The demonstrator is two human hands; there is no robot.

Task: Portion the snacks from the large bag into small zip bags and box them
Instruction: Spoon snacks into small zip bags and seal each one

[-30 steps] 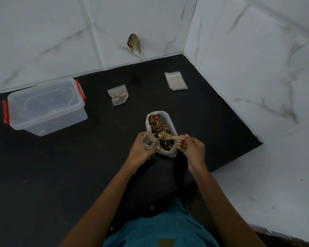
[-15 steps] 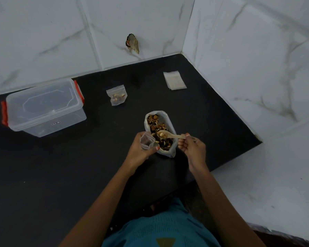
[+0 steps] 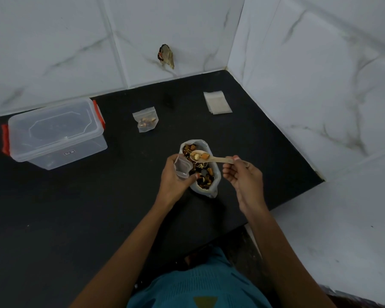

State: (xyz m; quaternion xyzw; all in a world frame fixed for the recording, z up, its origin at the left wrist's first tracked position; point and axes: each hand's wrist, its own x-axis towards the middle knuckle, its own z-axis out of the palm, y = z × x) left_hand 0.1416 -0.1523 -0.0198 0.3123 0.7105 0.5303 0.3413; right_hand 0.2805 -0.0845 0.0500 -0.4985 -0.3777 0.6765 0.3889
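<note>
An open large bag [image 3: 216, 176] of mixed snacks stands on the black counter [image 3: 98, 207]. My left hand [image 3: 176, 181] holds a small clear zip bag [image 3: 182, 166] open just left of it. My right hand [image 3: 242, 176] pinches the handle of a wooden spoon [image 3: 209, 157]. The spoon's bowl carries a few nuts and hovers over the large bag, close to the small bag's mouth. A filled small zip bag [image 3: 146, 122] lies farther back.
A clear plastic box [image 3: 53, 134] with red clips and its lid on sits at the left. A stack of empty zip bags [image 3: 217, 102] lies near the back right corner. White tiled walls close the back and right sides.
My right hand has lifted the spoon out of the large bag with nuts on it and swung it toward the small bag. My left hand has raised the small bag a little.
</note>
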